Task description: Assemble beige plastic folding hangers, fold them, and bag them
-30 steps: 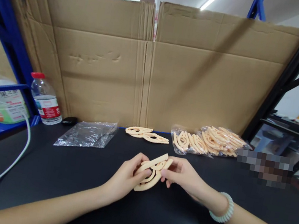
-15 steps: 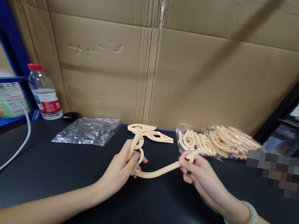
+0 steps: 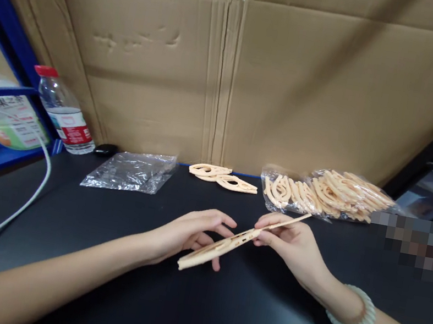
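Observation:
A beige folding hanger, seen nearly edge-on, is tilted up to the right above the black table. My right hand pinches it around its middle, and its thin end sticks out past my fingers. My left hand is spread open behind the lower left part of the hanger. Whether those fingers touch it I cannot tell. Farther back, another beige folding hanger lies flat on the table.
Clear plastic bags of beige hangers lie at the back right. A crumpled clear bag, a dark rounded object and a red-capped bottle are at the back left. A white cable crosses the left side. Cardboard stands behind.
The hanger went from spread out between both hands to a narrow, straight shape in my right hand. My left hand let go and opened. The view tilted down.

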Available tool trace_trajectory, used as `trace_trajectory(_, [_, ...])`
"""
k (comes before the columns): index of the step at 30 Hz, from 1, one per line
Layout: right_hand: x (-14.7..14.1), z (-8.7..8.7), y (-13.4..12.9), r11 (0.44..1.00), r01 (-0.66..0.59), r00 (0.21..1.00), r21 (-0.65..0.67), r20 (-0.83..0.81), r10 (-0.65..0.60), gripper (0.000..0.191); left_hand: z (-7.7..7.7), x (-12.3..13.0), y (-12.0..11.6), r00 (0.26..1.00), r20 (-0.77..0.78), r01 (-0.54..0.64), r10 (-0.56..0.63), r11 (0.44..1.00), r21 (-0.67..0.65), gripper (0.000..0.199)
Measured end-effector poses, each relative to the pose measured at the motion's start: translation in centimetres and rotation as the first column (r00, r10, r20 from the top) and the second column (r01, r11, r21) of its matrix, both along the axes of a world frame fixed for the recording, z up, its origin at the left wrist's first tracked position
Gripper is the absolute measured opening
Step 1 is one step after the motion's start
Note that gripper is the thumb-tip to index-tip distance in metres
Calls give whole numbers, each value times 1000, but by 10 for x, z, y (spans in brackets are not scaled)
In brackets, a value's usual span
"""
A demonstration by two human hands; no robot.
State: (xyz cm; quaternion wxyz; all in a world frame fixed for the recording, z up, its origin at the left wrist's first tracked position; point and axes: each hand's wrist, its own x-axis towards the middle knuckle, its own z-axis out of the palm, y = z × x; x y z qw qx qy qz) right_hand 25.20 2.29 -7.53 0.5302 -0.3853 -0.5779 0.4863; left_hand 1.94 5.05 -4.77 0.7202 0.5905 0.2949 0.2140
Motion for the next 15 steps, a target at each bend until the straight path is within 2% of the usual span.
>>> trace_trajectory(2, [0,1,-1,991,5,996,131,83,-16,13,1,3,-1,996,-84,-7,12,998,57,36])
trace_trajectory(4, [-1,2,-4,959,-4,980,285,190,-52,7,0,6,-2,986,-164,-3,28,989,150,32])
trace_trajectory(7, [-1,3,-8,875,-74,928,479,353,-115,9,-3,8,-5,973,-230,50,0,976,212,32])
trace_trajectory(9, [-2,4,-11,821,-143,894,552,427,-131,12,-4,7,-5,966,-255,109,-40,958,264,32])
trace_trajectory(11, [-2,3,-13,778,-191,873,598,466,-144,14,-5,5,-6,957,-285,171,-50,894,414,31])
trace_trajectory(13, [-3,1,-15,738,-216,848,640,497,-182,17,-4,3,-7,949,-311,228,-47,782,579,30])
trace_trajectory(15, [-2,0,-16,670,-272,811,691,539,-226,19,-1,2,-9,939,-338,282,-56,686,670,31])
